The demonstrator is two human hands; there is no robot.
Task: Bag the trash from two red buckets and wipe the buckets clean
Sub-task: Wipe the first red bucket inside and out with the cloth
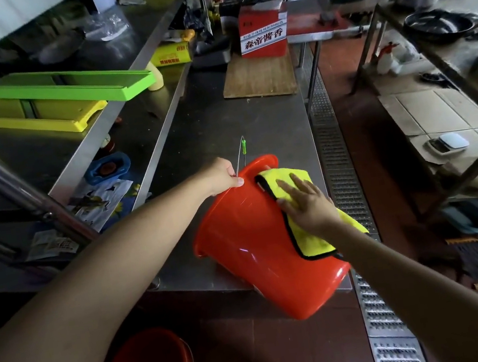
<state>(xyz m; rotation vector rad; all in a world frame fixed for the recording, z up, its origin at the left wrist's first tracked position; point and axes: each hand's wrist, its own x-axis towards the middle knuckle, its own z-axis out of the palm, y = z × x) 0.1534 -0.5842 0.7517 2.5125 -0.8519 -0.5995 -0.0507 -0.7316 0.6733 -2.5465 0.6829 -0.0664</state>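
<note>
Bucket [256, 240] lies tipped on its side between my hands, so I can reach its wall. My left hand [224, 176] pinches the rim to stop it rolling. My right hand [307, 204] presses flat, fingers spread, on the cloth [299, 230] to wipe.

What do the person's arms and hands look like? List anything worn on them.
Both arms are bare right up to the picture's edge, no sleeves showing. The left hand and the right hand wear no gloves. No watch, bracelet or ring shows on either.
</note>
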